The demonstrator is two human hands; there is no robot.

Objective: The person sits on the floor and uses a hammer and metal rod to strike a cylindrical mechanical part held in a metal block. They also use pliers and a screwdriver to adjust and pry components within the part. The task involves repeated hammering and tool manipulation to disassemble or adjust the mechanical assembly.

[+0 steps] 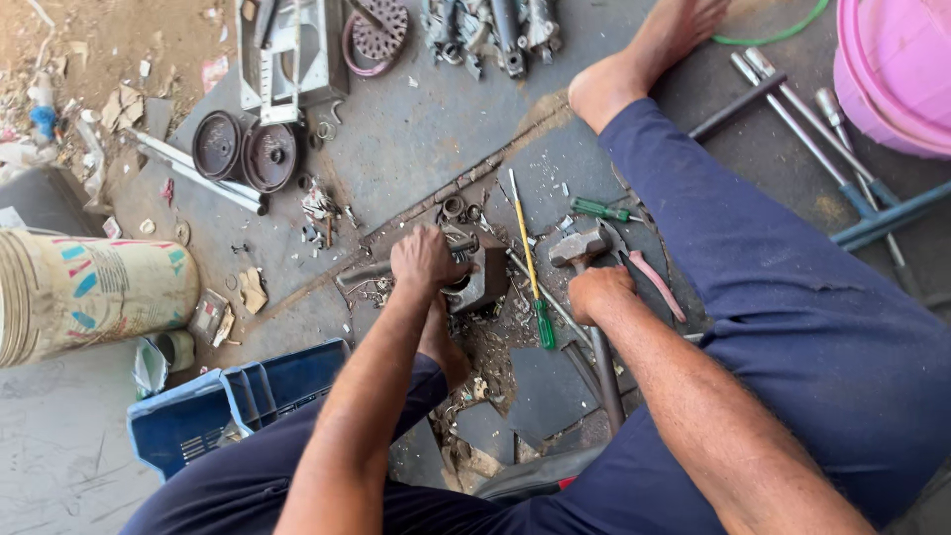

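At the far left we see a printed sack (84, 292) lying on its side, and just right of it a blue plastic crate (233, 406) near our left knee. Above these, two dark pulley wheels (246, 151) sit side by side on the grey floor (416, 129), touching a metal bar. Moving right, our left hand (424, 260) is closed in a fist over a dark metal block (479, 279), gripping a part on top of it; the block rests on the floor among loose rings and scraps, between our two hands. Just beside the block lies a screwdriver with a yellow shaft and green handle (533, 269), pointing away from us. Next, our right hand (597, 293) is wrapped tightly round the handle of a hammer (581, 248), whose steel head sits just above the knuckles, close to the block but apart from it. A smaller green screwdriver (602, 209) lies beyond. Far right, long wrenches (807, 124) lie near a pink bucket (897, 69).
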